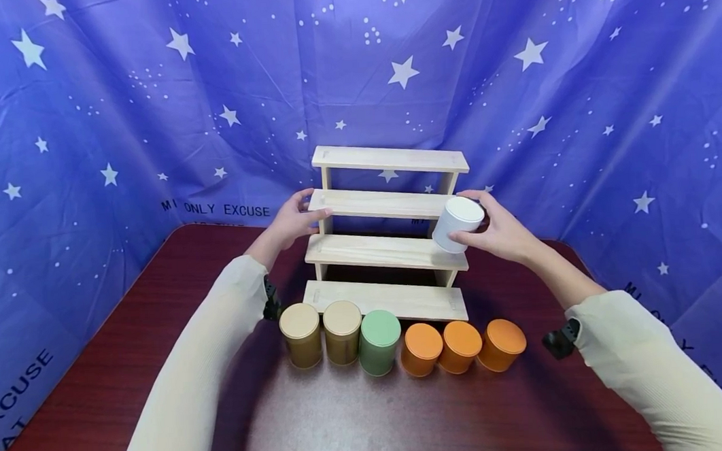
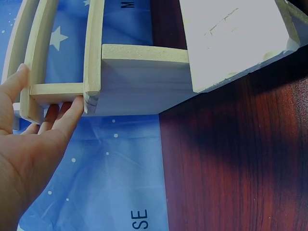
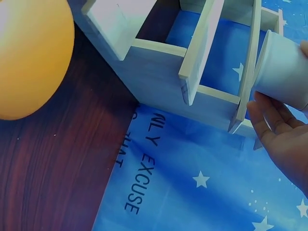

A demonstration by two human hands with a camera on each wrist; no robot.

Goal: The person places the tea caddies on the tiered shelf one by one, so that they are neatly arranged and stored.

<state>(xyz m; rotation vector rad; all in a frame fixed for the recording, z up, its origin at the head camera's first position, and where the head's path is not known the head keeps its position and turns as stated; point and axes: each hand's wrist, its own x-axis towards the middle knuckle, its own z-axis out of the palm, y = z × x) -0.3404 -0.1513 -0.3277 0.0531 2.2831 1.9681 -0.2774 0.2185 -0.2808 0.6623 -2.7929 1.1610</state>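
Note:
A stepped wooden display shelf [image 1: 387,248] with several tiers stands at the back of the table. At its left end, my left hand [image 1: 296,220] grips the second board from the top, thumb on top; in the left wrist view its fingers [image 2: 71,115] reach round the side. My right hand [image 1: 499,228] holds a white canister [image 1: 457,224], slightly tilted, between thumb and fingers at the shelf's right end. There the canister overlaps the two middle boards. In the right wrist view, the canister [image 3: 283,70] has its rim right at a board's edge.
Before the shelf's lowest board stand two gold canisters [image 1: 301,335] [image 1: 342,332], a green canister [image 1: 379,342] and three orange canisters [image 1: 421,349] in a row. The dark red table [image 1: 359,423] meets a blue star-patterned curtain [image 1: 352,62] behind the shelf and at both sides.

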